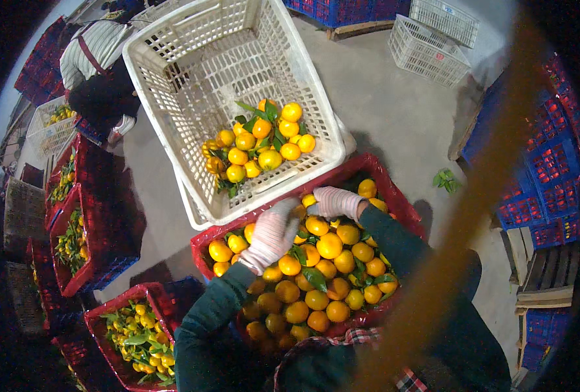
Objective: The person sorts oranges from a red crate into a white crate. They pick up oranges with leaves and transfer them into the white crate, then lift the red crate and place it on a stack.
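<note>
Both of my hands wear pale striped knit gloves and meet near the far edge of a crate with red plastic lining (376,171), filled with orange citrus fruits (330,245), some with green leaves. My left hand (275,232) curls around an orange fruit that shows only in part at its fingertips. My right hand (336,202) has its fingers on a small yellow-orange fruit (308,200) close to the left hand. Just beyond stands a white slatted plastic crate (314,93), with a pile of citrus fruits (270,159) and leaves at its near end.
Red-lined crates of leafy citrus (138,338) line the left side. A person (96,59) bends over at the upper left. Blue crates (550,166) are stacked on the right near wooden pallets (550,274). White crates (430,49) stand at the back. Loose leaves (446,180) lie on the floor.
</note>
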A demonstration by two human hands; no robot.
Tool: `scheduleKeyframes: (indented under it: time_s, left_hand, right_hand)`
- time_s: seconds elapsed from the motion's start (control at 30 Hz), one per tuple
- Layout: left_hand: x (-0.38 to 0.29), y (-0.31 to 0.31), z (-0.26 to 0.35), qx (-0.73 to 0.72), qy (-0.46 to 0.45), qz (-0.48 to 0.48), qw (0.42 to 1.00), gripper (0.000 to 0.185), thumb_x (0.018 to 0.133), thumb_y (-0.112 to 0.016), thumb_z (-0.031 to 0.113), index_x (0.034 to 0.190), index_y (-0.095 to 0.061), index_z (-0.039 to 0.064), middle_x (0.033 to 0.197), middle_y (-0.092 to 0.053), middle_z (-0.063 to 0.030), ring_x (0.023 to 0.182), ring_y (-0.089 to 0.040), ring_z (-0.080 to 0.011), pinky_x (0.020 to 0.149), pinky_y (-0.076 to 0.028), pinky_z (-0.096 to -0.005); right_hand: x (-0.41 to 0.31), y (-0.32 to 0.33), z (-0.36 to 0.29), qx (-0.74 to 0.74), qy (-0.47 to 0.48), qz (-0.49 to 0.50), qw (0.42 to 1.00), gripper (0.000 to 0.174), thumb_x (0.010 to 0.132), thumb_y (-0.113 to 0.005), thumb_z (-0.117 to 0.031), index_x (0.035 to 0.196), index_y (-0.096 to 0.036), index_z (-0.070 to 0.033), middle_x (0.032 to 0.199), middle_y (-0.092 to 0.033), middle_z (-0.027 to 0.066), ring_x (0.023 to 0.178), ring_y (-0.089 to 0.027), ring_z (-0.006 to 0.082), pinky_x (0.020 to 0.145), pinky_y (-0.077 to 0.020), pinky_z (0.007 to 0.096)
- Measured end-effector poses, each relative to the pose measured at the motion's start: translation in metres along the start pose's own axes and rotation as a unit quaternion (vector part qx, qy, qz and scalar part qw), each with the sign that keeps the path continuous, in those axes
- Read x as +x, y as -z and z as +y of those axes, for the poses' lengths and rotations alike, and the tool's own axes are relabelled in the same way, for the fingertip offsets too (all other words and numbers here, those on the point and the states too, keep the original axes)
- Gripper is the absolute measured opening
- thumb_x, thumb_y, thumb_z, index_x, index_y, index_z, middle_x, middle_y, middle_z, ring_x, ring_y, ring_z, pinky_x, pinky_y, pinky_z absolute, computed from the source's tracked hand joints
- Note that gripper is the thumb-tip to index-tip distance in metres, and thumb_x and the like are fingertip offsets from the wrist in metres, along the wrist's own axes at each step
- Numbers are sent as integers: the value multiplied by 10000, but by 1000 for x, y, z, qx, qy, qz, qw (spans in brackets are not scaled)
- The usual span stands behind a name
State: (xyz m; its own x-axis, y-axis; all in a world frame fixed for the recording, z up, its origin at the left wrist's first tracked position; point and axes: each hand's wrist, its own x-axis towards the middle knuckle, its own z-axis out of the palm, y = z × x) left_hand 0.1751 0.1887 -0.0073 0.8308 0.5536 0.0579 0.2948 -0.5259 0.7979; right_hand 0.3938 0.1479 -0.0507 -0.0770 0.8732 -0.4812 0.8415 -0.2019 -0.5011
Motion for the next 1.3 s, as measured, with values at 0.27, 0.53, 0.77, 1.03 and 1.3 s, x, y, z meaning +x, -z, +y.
scheduleKeyframes:
  time_s: [0.27,0.53,0.77,1.03,1.3]
  left_hand:
    - [10,-37,-7,328,-108,-95,934,685,870,-609,401,1424,-425,44,1492,-406,-185,1383,-373,-368,1151,-279,-480]
    - [14,-36,0,324,-108,-111,933,520,885,-581,415,1309,-570,114,1475,-431,-179,1353,-403,-381,1136,-305,-491]
    - [13,-41,-4,271,-132,-63,951,490,858,-620,395,1249,-599,100,1444,-455,-165,1328,-418,-380,1106,-334,-495]
    - [14,-36,-1,297,-109,-98,944,537,867,-602,427,1301,-581,112,1485,-420,-166,1366,-387,-368,1129,-311,-490]
    - [6,-37,-8,288,-105,-78,949,524,865,-613,414,1305,-576,131,1478,-427,-172,1367,-385,-367,1133,-300,-490]
  right_hand:
    - [-23,0,23,199,100,151,963,256,880,-590,-160,1095,-624,-26,1023,-678,206,965,-655,330,833,-533,413]
    - [88,80,-25,-166,0,149,975,366,880,-536,-107,1241,-568,-61,1173,-635,185,1032,-643,375,896,-519,462]
    - [133,69,-7,-379,-15,151,913,265,829,-664,-314,1008,-753,-140,1062,-705,91,1039,-647,287,830,-479,455]
    - [116,84,-5,-329,63,156,929,351,777,-712,-352,987,-680,-72,965,-696,177,957,-677,335,808,-538,464]
    - [91,98,-33,-270,69,175,944,336,875,-567,-412,995,-683,-120,877,-710,150,821,-695,341,726,-551,487]
